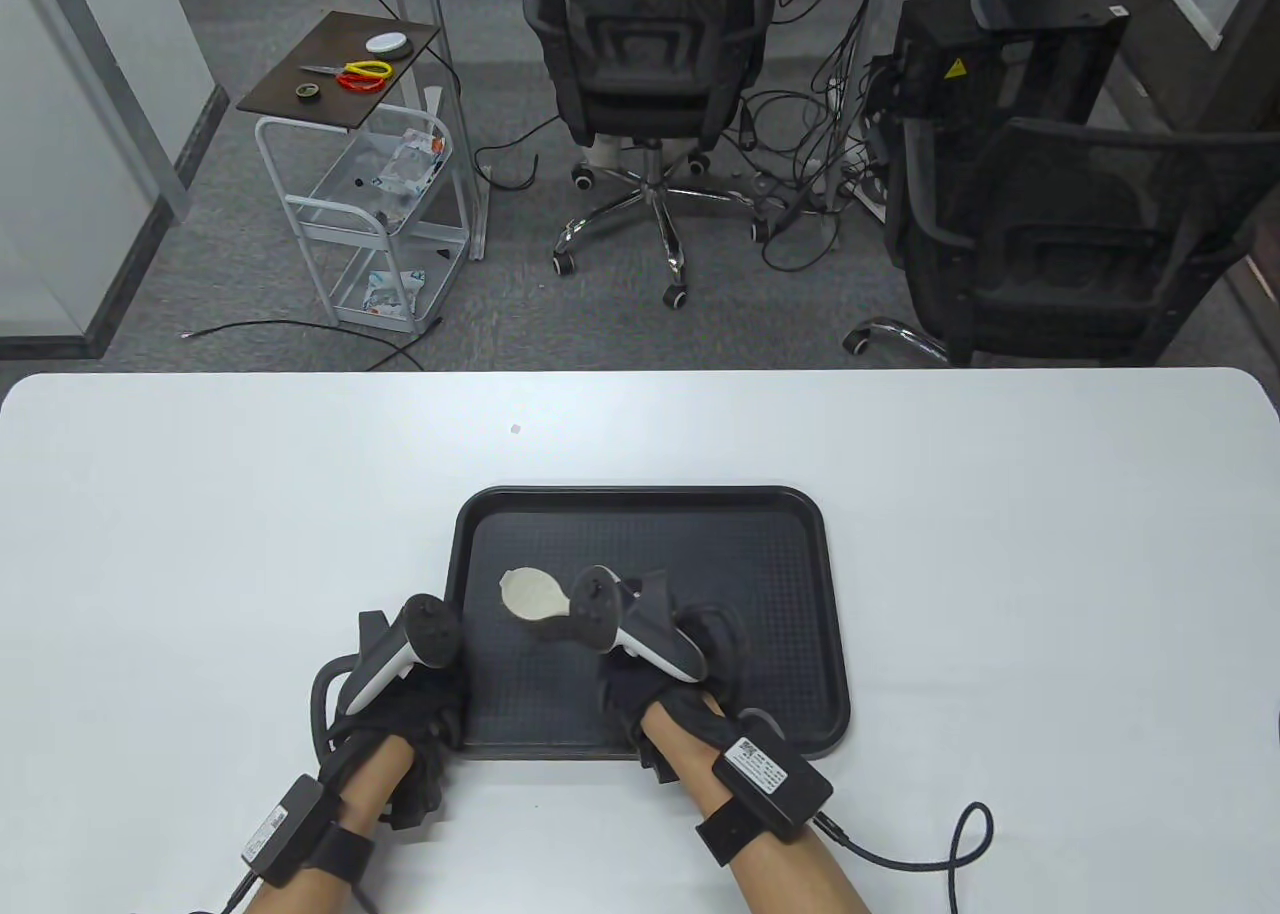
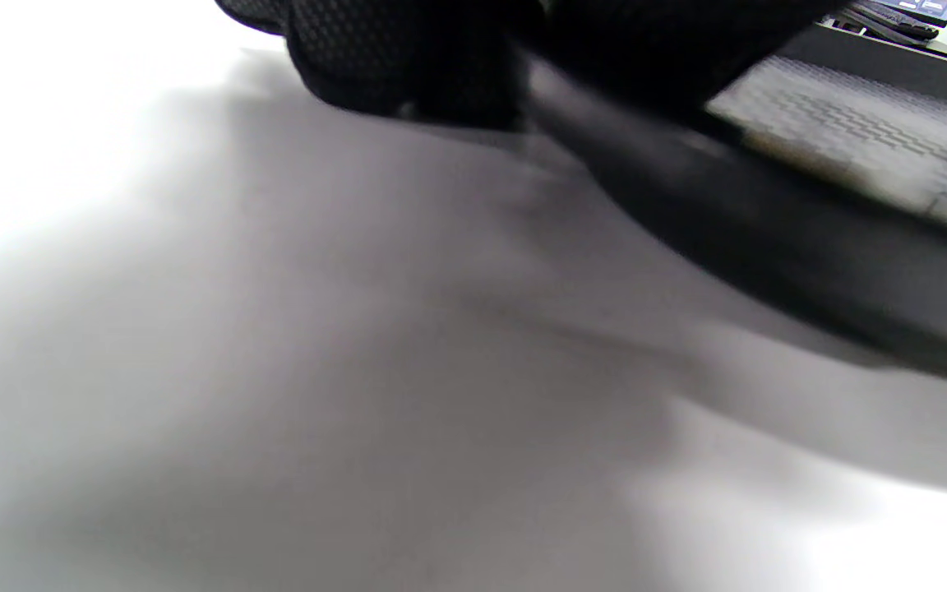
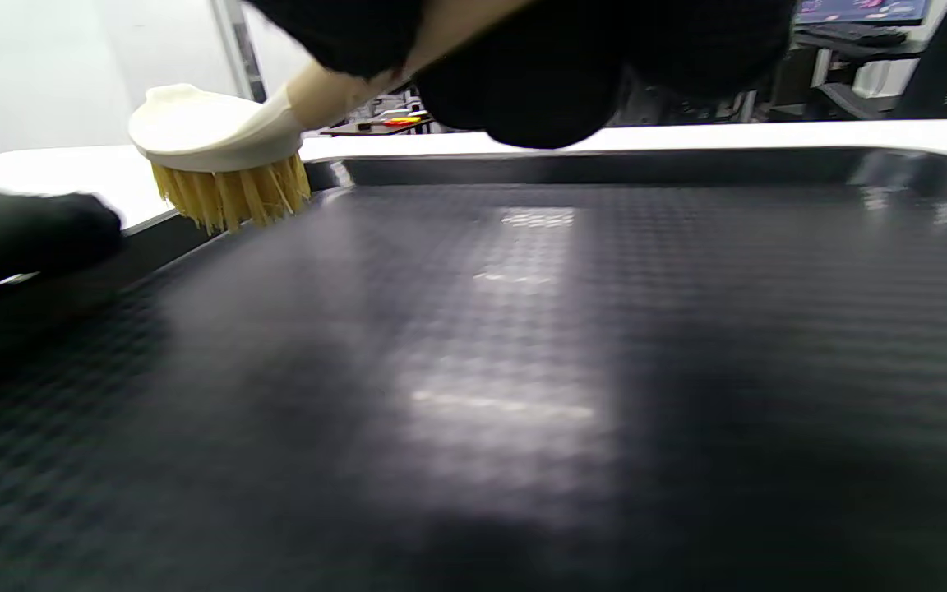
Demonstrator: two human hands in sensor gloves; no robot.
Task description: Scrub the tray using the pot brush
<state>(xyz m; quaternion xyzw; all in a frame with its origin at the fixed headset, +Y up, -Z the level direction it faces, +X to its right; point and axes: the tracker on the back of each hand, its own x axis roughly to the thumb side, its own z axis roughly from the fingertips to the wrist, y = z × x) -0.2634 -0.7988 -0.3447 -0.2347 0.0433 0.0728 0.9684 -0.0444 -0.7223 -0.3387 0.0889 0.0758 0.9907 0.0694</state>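
Observation:
A black textured tray [image 1: 760,594] lies on the white table near the front edge. My right hand [image 1: 650,654] grips the handle of a pot brush [image 1: 533,594] with a cream head, over the tray's left part. In the right wrist view the brush [image 3: 219,140] has its yellow bristles down on the tray floor [image 3: 523,370] near the left rim. My left hand [image 1: 420,704] rests at the tray's front-left corner; in the left wrist view its gloved fingers [image 2: 408,57] lie on the tray's rim [image 2: 769,238]. Whether they clamp it is hidden.
The white table [image 1: 1000,554] stretches wide on both sides of the tray. A cable [image 1: 950,844] runs from my right wrist over the table. Beyond the far edge stand two office chairs [image 1: 650,64] and a small cart [image 1: 360,154].

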